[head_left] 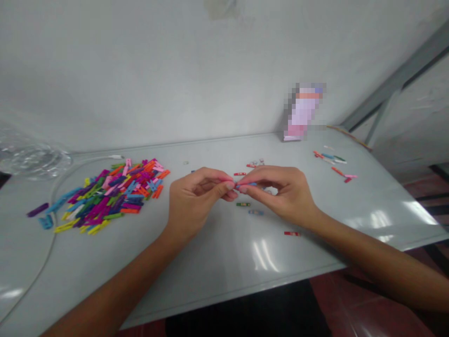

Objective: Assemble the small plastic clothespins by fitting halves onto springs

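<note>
- Right of and beneath the pile (pixel 112 192) of coloured pegs, we saw a glossy grey table (pixel 210 276), with a pale wall (pixel 157 70) behind it.
- Far right of the pile, we saw a blurred-out box (pixel 303 112) by the wall and a few loose pegs (pixel 328 155) nearer us.
- Right of the pile, our left hand (pixel 198 196) hung over the table, thumb and fingers pinched; whether it gripped anything, we could not tell.
- Farther right of the pile, our right hand (pixel 284 192) pinched a blue piece (pixel 250 184), its fingertips meeting the left ones.
- Below that hand, we had a green piece (pixel 243 204) and a red piece (pixel 292 233), both right of the pile.
- Left of the pile sat clear plastic (pixel 35 157); we could not tell its contents.
</note>
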The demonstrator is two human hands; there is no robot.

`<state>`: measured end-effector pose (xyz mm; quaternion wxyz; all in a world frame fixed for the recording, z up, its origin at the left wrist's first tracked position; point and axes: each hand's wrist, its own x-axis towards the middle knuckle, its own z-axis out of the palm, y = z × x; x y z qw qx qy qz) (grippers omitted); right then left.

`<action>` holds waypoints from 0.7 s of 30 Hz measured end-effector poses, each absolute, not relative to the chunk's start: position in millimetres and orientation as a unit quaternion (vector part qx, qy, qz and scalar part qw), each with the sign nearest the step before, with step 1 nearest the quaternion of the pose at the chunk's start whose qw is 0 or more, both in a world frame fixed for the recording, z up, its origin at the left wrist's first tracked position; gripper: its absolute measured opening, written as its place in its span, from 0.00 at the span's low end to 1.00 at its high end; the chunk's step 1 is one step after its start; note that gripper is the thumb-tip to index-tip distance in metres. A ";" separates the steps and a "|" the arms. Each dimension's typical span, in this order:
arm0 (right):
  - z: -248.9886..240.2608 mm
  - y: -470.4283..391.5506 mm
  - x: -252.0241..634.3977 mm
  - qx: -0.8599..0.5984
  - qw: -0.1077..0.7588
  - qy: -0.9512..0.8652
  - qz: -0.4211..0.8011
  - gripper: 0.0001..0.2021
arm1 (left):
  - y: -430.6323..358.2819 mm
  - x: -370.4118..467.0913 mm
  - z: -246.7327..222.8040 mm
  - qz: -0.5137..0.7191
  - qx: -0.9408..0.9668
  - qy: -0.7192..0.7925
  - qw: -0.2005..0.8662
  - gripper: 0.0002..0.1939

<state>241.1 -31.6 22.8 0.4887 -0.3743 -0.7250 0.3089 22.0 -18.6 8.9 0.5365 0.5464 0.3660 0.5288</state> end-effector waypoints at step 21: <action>25.5 -37.9 235.8 -0.381 0.491 -0.716 0.317 0.02 | -19.1 14.7 22.5 0.482 0.638 0.348 0.489 0.05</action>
